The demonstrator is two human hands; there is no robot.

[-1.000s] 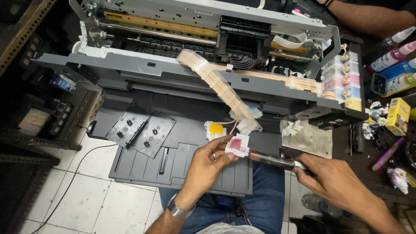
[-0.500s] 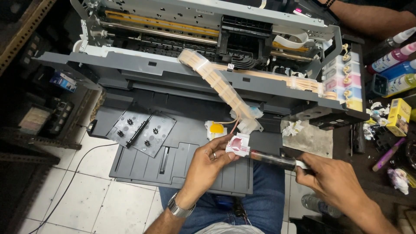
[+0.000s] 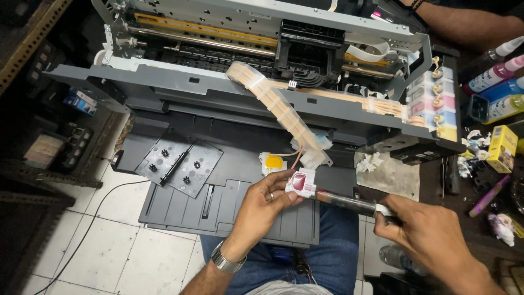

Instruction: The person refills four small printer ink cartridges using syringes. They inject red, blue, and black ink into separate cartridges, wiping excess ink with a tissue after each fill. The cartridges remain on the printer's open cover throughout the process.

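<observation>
Magenta-stained and white, the small ink damper [image 3: 301, 183] sits pinched in the left hand [image 3: 262, 205], just in front of the open printer [image 3: 262, 93], over its grey paper tray [image 3: 229, 210]. Barely anything has shifted over the last second — both hands hold steady, so the draw looks mid-way. Right hand [image 3: 431, 237] is clamped on the syringe [image 3: 349, 202], nozzle in the damper. Its long axis runs nearly level, tip pointing left, plunger end to the right.
</observation>
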